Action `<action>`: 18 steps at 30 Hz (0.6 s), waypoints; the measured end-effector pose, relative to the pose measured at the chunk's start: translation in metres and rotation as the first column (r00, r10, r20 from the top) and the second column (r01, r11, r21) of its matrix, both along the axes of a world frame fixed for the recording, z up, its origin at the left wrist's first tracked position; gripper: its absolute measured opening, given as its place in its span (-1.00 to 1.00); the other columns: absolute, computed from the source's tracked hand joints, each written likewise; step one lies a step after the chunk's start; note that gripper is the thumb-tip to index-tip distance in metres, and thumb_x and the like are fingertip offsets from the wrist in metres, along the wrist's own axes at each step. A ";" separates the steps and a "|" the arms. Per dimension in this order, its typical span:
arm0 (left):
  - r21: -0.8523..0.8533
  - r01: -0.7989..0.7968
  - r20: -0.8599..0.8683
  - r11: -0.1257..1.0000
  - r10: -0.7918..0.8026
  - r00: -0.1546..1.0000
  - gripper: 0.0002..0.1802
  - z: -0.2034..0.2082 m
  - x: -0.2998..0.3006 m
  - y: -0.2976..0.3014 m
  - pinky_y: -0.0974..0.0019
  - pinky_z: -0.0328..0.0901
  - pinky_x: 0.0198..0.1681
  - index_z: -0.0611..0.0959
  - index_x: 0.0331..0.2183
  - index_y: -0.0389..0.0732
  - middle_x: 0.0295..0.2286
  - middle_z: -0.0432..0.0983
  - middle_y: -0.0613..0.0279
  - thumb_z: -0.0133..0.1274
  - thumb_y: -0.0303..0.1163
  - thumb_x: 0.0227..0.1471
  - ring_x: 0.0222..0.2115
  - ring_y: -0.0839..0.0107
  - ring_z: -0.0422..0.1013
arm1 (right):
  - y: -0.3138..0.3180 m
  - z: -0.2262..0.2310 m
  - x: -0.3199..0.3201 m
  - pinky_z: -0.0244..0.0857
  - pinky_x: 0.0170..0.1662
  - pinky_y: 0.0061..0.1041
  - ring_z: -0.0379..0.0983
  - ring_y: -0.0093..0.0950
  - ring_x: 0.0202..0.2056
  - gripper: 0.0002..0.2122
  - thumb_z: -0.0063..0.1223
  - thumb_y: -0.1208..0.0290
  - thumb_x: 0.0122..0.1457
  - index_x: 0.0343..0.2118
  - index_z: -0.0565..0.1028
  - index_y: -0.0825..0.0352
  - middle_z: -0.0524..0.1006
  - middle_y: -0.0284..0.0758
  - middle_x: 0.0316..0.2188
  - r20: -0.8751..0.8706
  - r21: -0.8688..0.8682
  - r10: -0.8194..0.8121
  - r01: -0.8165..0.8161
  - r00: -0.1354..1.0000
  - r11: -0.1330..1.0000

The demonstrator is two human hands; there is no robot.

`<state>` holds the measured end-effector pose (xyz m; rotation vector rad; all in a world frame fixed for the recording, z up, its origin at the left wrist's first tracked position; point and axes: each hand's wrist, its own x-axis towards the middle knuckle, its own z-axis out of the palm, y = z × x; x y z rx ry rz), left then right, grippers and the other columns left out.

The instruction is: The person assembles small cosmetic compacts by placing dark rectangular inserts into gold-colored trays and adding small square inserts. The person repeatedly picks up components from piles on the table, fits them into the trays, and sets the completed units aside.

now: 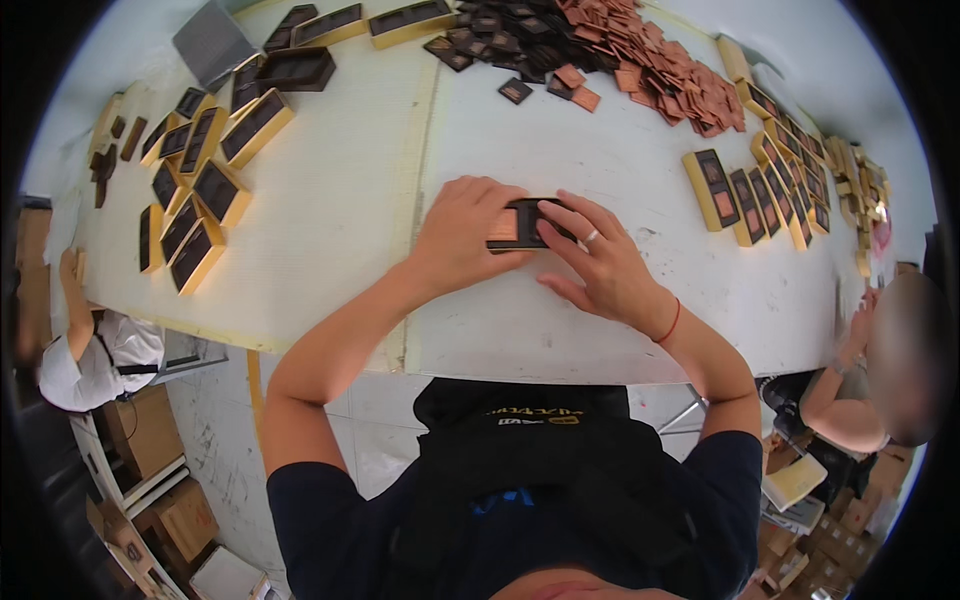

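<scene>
In front of me on the white table lies a shallow dark box [528, 212] with compartments, like the gold-sided ones nearby. A flat copper-orange wrapped square [506, 226] sits in its left compartment. My left hand [462, 232] is closed around the box's left end, fingers at the far edge and thumb at the near edge. My right hand [608, 258], with a ring on one finger, reaches over the right end. Its fingertips touch the dark right part, while the thumb is held apart below. My right fingers partly hide that compartment, so I cannot tell what lies in it.
Beyond the box spreads a heap of black squares [515, 40] and copper-orange squares [660, 75]. Gold-sided boxes [205, 250] stand at left, others [712, 190] at right, some holding copper squares. A grey open-lidded case [215, 45] stands far left. Two people sit at the table's sides.
</scene>
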<state>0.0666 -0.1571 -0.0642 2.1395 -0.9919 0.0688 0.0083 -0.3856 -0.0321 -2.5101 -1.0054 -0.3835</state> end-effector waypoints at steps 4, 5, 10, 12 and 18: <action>-0.150 -0.116 -0.147 0.982 0.094 0.985 -0.35 0.006 0.030 0.019 0.14 0.19 0.19 0.57 0.01 -0.14 -0.03 0.50 0.14 0.40 -0.22 -0.14 0.06 0.13 0.35 | -0.014 -0.019 -0.003 0.24 0.20 -0.10 0.34 -0.09 0.11 -0.58 0.40 0.53 -0.11 -0.14 0.48 0.34 0.40 -0.17 0.12 -0.089 0.071 -0.046 0.053 0.995 0.996; -0.179 -0.254 -0.060 0.950 0.247 0.967 -0.41 0.006 0.048 0.035 0.14 0.15 0.25 0.57 0.02 -0.17 0.03 0.47 0.10 0.36 -0.23 -0.05 0.11 0.14 0.32 | -0.022 -0.016 -0.007 0.23 0.20 -0.10 0.34 -0.09 0.10 -0.59 0.39 0.55 -0.11 -0.15 0.47 0.34 0.41 -0.16 0.12 -0.085 0.079 -0.073 0.080 0.994 0.994; -0.174 -0.723 0.425 0.669 0.713 0.557 -0.31 -0.013 0.135 0.145 -0.03 0.06 0.29 0.48 0.15 -0.15 0.23 0.28 0.01 0.29 -0.18 0.01 0.27 0.00 0.14 | -0.103 -0.009 -0.038 0.09 0.27 -0.07 0.24 -0.02 0.16 -0.56 0.35 0.57 -0.10 -0.12 0.45 0.35 0.38 -0.11 0.13 -0.029 -0.016 -0.473 0.473 0.881 0.881; -0.121 -0.765 0.434 0.632 0.727 0.532 -0.29 -0.016 0.144 0.158 -0.04 0.03 0.30 0.45 0.17 -0.14 0.25 0.24 0.03 0.28 -0.17 0.01 0.29 0.02 0.10 | -0.114 0.005 -0.042 0.04 0.29 -0.07 0.18 -0.02 0.23 -0.50 0.37 0.53 -0.09 -0.02 0.45 0.32 0.34 -0.11 0.18 0.043 -0.047 -0.551 0.553 0.833 0.832; 0.156 -0.935 0.443 0.318 0.824 0.354 -0.37 -0.013 0.136 0.201 0.00 0.05 0.27 0.50 0.12 -0.08 0.14 0.36 0.15 0.27 -0.22 0.00 0.19 0.05 0.21 | -0.059 0.031 -0.008 0.00 0.32 -0.08 0.03 -0.06 0.35 -0.46 0.35 0.39 0.01 0.12 0.47 0.16 0.28 -0.22 0.27 -0.012 -0.077 -0.385 0.383 0.923 0.920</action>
